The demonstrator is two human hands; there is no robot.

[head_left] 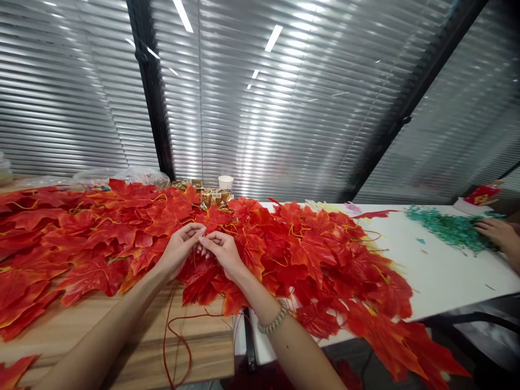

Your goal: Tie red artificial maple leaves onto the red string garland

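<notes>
Spreading rightward from a brown wood-grain tabletop (pixel 134 346), a broad heap of red, yellow-edged artificial maple leaves (pixel 311 254) shows no clearly finished piece. In front of the heap, a thin dark-red cord (pixel 190 355) hangs in a slack loop. Over the heap's near middle, the left hand (pixel 182 246) and right hand (pixel 223 252) meet, fingertips pinched; what they grip cannot be told, so work seems mid-step. Right of the heap, another person's hand (pixel 498 232) touches green shredded material (pixel 447 227).
</notes>
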